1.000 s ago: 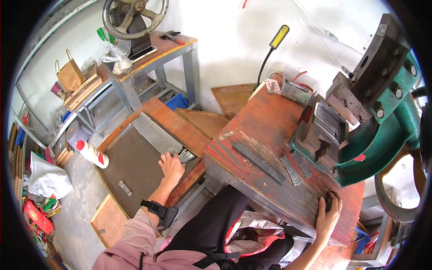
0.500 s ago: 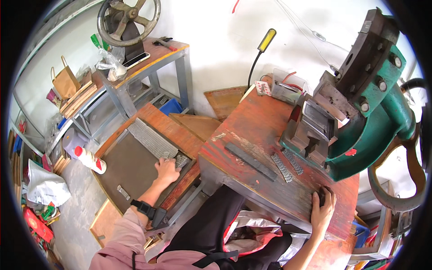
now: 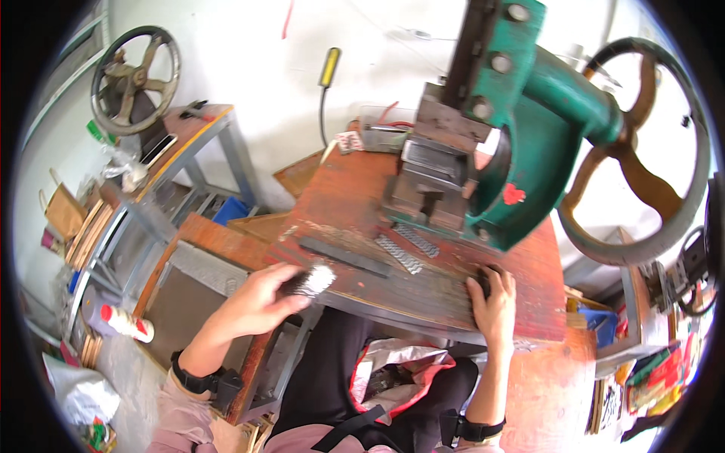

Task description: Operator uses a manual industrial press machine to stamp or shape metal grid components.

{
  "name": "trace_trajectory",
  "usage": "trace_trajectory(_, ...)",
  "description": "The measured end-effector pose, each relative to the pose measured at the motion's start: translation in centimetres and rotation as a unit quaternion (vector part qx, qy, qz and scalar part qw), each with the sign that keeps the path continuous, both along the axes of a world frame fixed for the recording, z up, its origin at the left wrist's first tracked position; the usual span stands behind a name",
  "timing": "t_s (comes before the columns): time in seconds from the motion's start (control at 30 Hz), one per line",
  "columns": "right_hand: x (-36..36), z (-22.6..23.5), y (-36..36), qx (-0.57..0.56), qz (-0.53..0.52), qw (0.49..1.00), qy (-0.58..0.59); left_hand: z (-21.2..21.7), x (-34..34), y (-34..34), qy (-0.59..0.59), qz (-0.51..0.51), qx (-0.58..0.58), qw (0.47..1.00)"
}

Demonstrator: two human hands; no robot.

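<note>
Before the green press [image 3: 529,143], the left hand [image 3: 253,306] has fingers clamped on a metal bundle [image 3: 311,281]; the right hand [image 3: 495,298] lies on the bench [image 3: 340,204], fingers together.

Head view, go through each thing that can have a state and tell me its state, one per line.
Left hand: closed around a bundle of small metal pieces, lifted at the table's front edge.
Right hand: flat on the red table, fingers over a dark object.
Flat dark bar: lying on the table.
Two perforated strips: lying loose before the green press.
</note>
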State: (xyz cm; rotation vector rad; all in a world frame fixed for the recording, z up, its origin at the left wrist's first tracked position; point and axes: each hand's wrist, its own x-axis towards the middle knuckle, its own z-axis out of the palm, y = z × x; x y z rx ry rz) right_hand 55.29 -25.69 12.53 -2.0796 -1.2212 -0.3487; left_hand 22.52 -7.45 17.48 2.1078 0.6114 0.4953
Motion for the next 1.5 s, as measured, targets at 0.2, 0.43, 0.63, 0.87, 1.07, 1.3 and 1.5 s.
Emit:
trace_trajectory(0.2,0.7,0.5,-0.7,0.032,-0.029,0.990,0.133,-0.7,14.0,-3.4,-0.007,-0.161,0.255,0.954)
trace_trajectory(0.43,1.6,0.2,-1.5,0.097,-0.013,0.971,0.217,-2.3,19.2,-3.1,0.063,-0.208,0.245,0.945)
trace_trajectory(0.63,-1.0,0.6,1.4,0.358,0.166,0.734,0.553,-2.4,19.6,-3.3,0.074,-0.196,0.197,0.958)
trace_trajectory(0.87,-2.1,-1.2,3.9,0.471,0.190,0.556,0.658,-2.6,19.8,-3.5,0.070,-0.153,0.213,0.962)
trace_trajectory(1.07,-2.5,-0.2,3.2,0.356,0.270,0.550,0.706,-2.6,19.2,-3.8,0.044,-0.143,0.245,0.958)
trace_trajectory(1.3,-2.6,1.2,0.2,0.004,0.235,0.961,0.145,-2.5,16.9,-3.6,-0.003,-0.185,0.241,0.953)
trace_trajectory(1.5,-2.4,0.5,0.4,0.018,0.212,0.964,0.160,-2.9,13.8,-3.4,-0.004,-0.102,0.196,0.975)
